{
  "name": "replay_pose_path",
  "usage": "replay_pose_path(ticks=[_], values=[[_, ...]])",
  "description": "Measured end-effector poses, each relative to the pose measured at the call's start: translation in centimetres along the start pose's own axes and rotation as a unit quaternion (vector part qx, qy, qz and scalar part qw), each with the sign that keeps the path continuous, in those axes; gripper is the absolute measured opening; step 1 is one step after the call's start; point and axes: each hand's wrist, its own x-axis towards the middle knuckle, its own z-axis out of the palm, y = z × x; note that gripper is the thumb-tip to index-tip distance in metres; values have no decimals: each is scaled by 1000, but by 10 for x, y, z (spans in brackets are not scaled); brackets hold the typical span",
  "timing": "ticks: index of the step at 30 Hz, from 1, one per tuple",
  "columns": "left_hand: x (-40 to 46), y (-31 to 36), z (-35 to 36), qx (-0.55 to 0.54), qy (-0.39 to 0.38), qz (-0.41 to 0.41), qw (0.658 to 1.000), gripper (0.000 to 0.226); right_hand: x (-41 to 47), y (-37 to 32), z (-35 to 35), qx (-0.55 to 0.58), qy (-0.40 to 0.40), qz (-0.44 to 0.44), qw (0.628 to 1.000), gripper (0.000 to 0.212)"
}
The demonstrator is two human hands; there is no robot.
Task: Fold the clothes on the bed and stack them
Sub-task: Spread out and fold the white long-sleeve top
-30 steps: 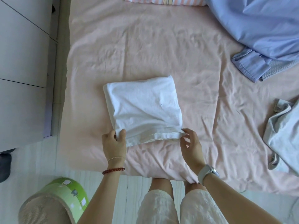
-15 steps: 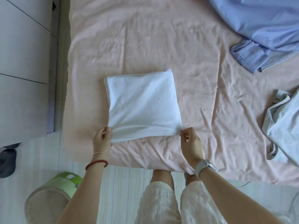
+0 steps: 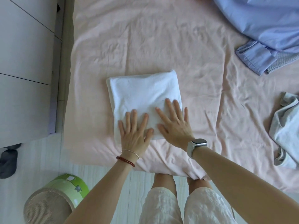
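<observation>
A white garment (image 3: 142, 92), folded into a neat square, lies on the pink bed sheet (image 3: 161, 46) near the bed's front edge. My left hand (image 3: 135, 132) lies flat on its near left part, fingers spread and straight. My right hand (image 3: 174, 125) presses flat on its near right part, fingers also spread, with a watch on the wrist. A blue shirt (image 3: 265, 25) is heaped unfolded at the far right corner. A pale grey-blue garment (image 3: 286, 131) lies crumpled at the right edge.
Grey cabinet fronts (image 3: 24, 62) stand left of the bed. A green round stool (image 3: 55, 199) sits on the floor at the lower left, and a dark slipper (image 3: 8, 160) lies beside it. My legs stand against the bed's front edge.
Both hands have let go of the near edge of the white garment and moved onto its top, now lying flat. The garment's near edge lies down on the sheet.
</observation>
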Motion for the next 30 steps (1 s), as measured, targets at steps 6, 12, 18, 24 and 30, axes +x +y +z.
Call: replay_pose_path(ticks=[6, 12, 18, 24, 30], values=[[-5, -41, -2, -39, 20, 122, 992, 53, -9, 29, 13, 76, -32, 58, 995, 73], [46, -52, -35, -458, 88, -209, 860, 50, 18, 23, -10, 356, 106, 239, 897, 69], [96, -54, -39, -502, 58, -260, 823, 41, 72, 23, -22, 398, 69, 282, 870, 56], [107, -27, -43, -496, 143, -173, 839, 30, 71, 11, -23, 366, 143, 247, 886, 31], [141, 8, -80, -495, 172, -82, 848, 15, 58, 28, -71, 387, 297, 239, 840, 21]])
